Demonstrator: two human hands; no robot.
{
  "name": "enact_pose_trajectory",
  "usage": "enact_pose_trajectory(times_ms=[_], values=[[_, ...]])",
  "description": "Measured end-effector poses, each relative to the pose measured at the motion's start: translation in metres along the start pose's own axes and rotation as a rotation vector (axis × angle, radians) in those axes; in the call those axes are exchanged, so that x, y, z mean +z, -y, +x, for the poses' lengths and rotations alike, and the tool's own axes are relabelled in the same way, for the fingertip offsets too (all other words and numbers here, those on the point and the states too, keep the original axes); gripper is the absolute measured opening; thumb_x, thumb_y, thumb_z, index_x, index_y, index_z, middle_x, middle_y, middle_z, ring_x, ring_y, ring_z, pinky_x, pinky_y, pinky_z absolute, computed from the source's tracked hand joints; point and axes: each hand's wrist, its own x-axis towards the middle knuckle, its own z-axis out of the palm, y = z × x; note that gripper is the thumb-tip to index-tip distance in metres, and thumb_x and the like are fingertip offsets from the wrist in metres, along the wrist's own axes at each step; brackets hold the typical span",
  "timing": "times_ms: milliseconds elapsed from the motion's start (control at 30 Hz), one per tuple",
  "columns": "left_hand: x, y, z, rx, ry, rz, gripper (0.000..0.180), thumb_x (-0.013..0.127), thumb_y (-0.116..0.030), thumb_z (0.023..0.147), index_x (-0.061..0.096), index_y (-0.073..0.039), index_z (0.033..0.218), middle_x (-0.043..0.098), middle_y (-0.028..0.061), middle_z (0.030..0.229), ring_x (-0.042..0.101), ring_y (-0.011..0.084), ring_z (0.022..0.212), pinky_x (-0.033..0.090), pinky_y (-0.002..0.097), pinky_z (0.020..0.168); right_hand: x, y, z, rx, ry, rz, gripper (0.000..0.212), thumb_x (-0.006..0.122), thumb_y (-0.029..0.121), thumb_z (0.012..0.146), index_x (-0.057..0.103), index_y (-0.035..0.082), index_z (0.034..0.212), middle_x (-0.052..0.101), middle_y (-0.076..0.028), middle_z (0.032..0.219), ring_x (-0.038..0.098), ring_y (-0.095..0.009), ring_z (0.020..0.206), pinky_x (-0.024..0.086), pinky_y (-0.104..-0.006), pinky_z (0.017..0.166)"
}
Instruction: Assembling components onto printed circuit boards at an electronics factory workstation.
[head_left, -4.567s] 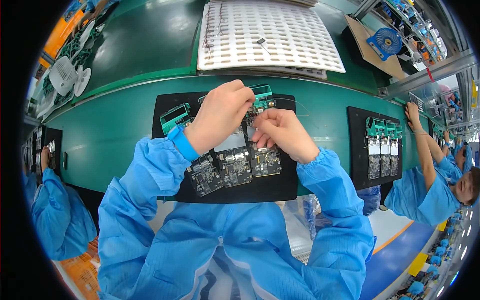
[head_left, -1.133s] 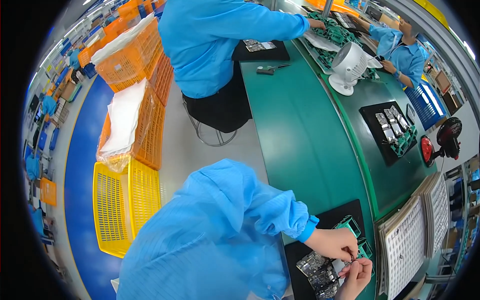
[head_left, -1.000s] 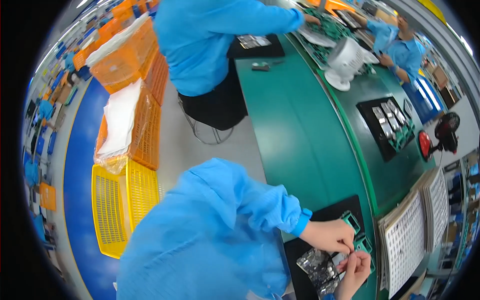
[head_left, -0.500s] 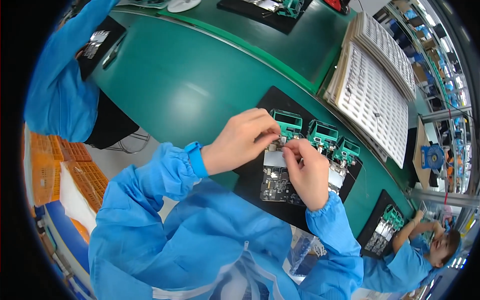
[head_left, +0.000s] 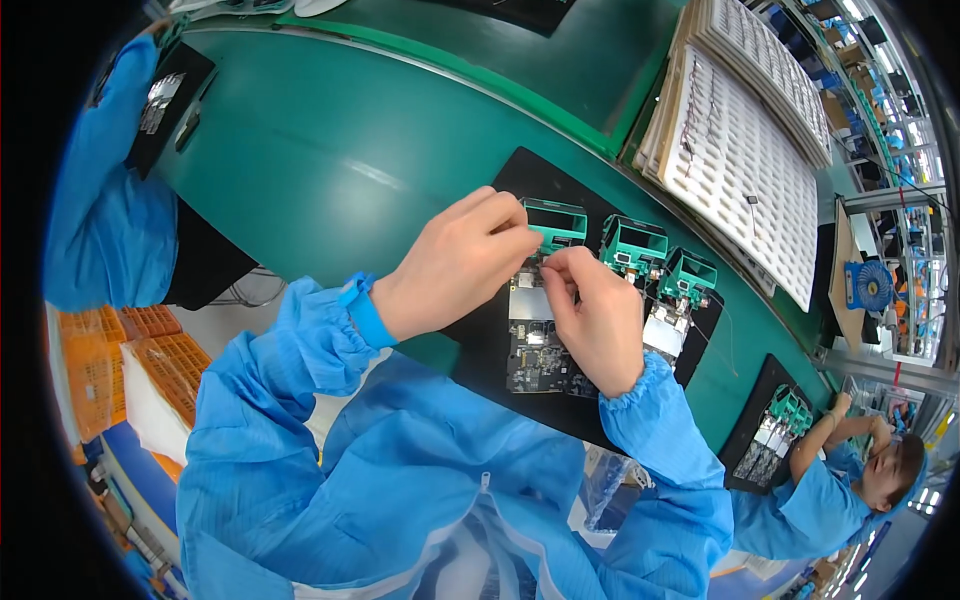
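On a black mat (head_left: 480,345) lie several dark circuit boards, each with a green plastic frame at its far end. Both my hands are at the leftmost circuit board (head_left: 537,355), close to its green frame (head_left: 556,220). My left hand (head_left: 455,260) has its thumb and fingers pinched together near the frame's lower edge. Just to the right, my right hand (head_left: 600,315) pinches thumb against forefinger over the same board. Whatever sits between the fingertips of either hand is too small or hidden to name. Another green frame (head_left: 634,243) and a third frame (head_left: 689,275) stand to the right.
White perforated trays (head_left: 745,170) are stacked at the far right. A raised green edge (head_left: 440,68) crosses the table behind the mat. A co-worker (head_left: 850,490) sits at the right beside another mat with boards; another person's blue sleeve (head_left: 110,230) is at the left.
The view has shifted a little, so the board and mat appear slightly further left. Both hands stay pinched at the leftmost board, and my fingertips remain close together beside its green frame.
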Motion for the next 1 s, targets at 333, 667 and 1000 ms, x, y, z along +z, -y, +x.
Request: enact_pose_trajectory(times_ms=[333, 667, 1000], values=[[0.001, 0.009, 0.013, 0.427, 0.168, 0.469, 0.04, 0.064, -0.002, 0.07, 0.065, 0.009, 0.108, 0.06, 0.0144, 0.101, 0.061, 0.0272, 0.092, 0.051, 0.0378, 0.082, -0.041, -0.027, -0.009, -0.016, -0.179, -0.123, 0.01, 0.067, 0.006, 0.086, 0.064, 0.008, 0.095, 0.062, -0.01, 0.087, 0.064, -0.032, 0.073, 0.051, -0.0388, 0.06], [-0.001, 0.022, 0.02, 0.442, 0.201, 0.333, 0.041, 0.065, 0.0, 0.069, 0.065, 0.007, 0.11, 0.059, 0.0127, 0.102, 0.061, 0.0281, 0.095, 0.052, 0.0378, 0.082, -0.08, -0.073, -0.025, 0.196, -0.406, -0.374, 0.005, 0.068, 0.005, 0.084, 0.065, 0.008, 0.087, 0.061, -0.008, 0.08, 0.062, -0.028, 0.064, 0.048, -0.0361, 0.055], [0.0, 0.032, 0.019, 0.393, 0.159, 0.213, 0.042, 0.062, 0.002, 0.069, 0.067, 0.001, 0.11, 0.059, 0.0115, 0.103, 0.062, 0.0281, 0.094, 0.052, 0.0394, 0.084, -0.071, -0.063, -0.023, 0.209, -0.403, -0.599, 0.005, 0.066, 0.013, 0.088, 0.061, 0.011, 0.087, 0.064, -0.007, 0.084, 0.063, -0.032, 0.066, 0.049, -0.0408, 0.053]])
